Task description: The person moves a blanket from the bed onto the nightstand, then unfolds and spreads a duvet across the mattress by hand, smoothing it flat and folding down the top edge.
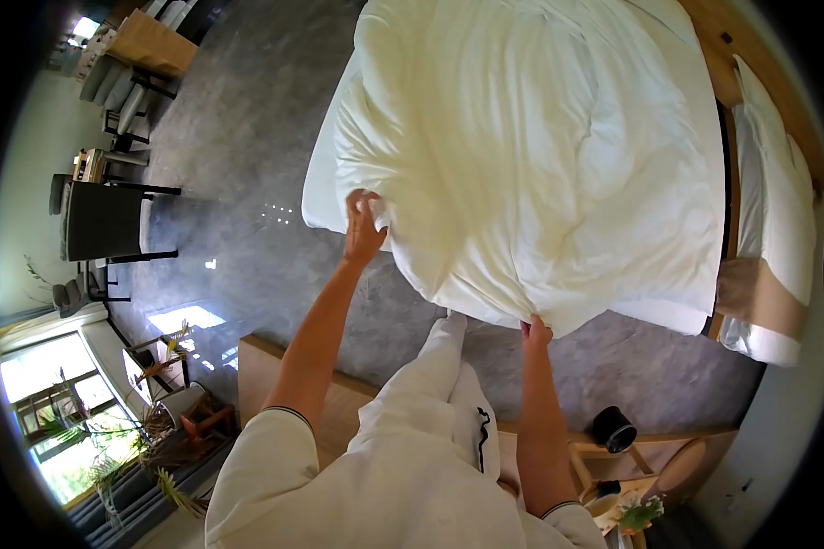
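Observation:
A puffy white duvet [513, 165] lies rumpled over a bed with a white sheet [322, 188] showing at its left edge. My left hand [364, 229] is at the duvet's near left corner, its fingers curled against the fabric. Whether they pinch it is hard to see. At the near edge, right of my legs, my right hand [536, 332] grips the duvet's hem, and folds run up from that point. White pillows [767, 183] rest at the far right, beside a brown band of cloth [758, 297].
Grey floor [247, 137] surrounds the bed. Chairs [105, 222] stand at the left, with potted plants [169, 412] by a window. Behind me is a low wooden bench or cabinet [339, 393]. A black bin [613, 428] and a wooden rack with flowers [639, 514] are at lower right.

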`<state>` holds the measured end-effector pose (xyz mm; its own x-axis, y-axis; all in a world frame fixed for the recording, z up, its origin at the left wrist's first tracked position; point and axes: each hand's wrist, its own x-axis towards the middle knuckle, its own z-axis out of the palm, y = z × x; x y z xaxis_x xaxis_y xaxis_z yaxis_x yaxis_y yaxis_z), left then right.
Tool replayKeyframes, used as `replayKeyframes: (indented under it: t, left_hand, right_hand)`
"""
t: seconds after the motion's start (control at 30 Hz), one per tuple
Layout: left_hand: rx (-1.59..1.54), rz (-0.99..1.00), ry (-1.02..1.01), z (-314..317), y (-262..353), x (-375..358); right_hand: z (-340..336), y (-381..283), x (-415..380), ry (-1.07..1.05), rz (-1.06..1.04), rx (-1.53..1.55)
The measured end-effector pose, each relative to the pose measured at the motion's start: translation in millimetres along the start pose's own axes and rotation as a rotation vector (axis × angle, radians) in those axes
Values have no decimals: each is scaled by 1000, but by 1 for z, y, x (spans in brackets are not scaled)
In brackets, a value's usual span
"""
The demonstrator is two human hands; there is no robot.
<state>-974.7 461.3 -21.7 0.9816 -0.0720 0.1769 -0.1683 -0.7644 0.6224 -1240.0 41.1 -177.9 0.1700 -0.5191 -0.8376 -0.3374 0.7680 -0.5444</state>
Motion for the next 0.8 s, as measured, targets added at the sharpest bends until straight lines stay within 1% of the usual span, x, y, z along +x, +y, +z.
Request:
replayKeyframes:
  t: [0.03, 0.07, 0.1, 0.17, 0.2, 0.23, 0.3, 0.37, 0.4, 0.43, 0.5, 0.53, 0.6, 0.63, 0.67, 0.7, 0.73, 0.77, 0.8]
  left_hand:
    - [24, -49, 108, 5, -6, 7]
    - [139, -57, 217, 22, -37, 11]
    - [266, -184, 237, 29, -50, 10]
    - [45, -406, 88, 69, -120, -1]
    - [-99, -505, 64, 83, -133, -2]
    - [-102, -509, 80, 74, -118, 0]
    - [-108, -278, -16, 37, -55, 2]
    - [-31, -68, -68, 14, -26, 8]
    - [8, 102, 16, 10, -20, 7]
    - [11, 106, 9, 1, -5, 7]
    - [-109, 108, -46, -34, 34, 7]
    - [-85, 64, -95, -48, 43, 4]
    - [-65, 96, -62, -69, 33, 1]
    - [-51, 117, -37, -78, 28, -6]
    - [-50, 109, -35, -83, 20, -15]
    - [-121, 22, -44, -84, 10, -23]
    - [-194, -65, -49, -83, 0, -28]
    - [-198, -68, -44, -80, -4, -29]
    - [-131, -83, 70, -72, -7, -31]
  right_hand:
    - [-1, 4, 12, 103, -153, -141]
    - [-3, 9, 20, 209, -301, -283]
    - [1, 4, 1, 222, -291, -297]
    - [36, -26, -74, 190, -684, -643]
    - [58, -34, -98, 4, -835, -695]
    - [76, -36, -122, -188, -976, -747]
    - [132, -41, -180, -477, -1246, -938]
    - [193, -35, -245, -669, -1368, -1116]
    - [221, -30, -273, -734, -1487, -1150]
    - [248, -22, -293, -799, -1603, -1187]
    - [296, 16, -301, -627, -1823, -1173]
    - [309, 21, -300, -628, -1817, -1169]
    - [334, 30, -294, -737, -1366, -1236]
    - [334, 35, -290, -744, -1366, -1239]
    - [331, 42, -278, -847, -1413, -1156]
    - [333, 39, -286, -946, -1459, -1069]
    - [329, 35, -293, -939, -1372, -1084]
    - [331, 29, -307, -941, -1376, -1089]
    - [334, 26, -317, -927, -1320, -1086]
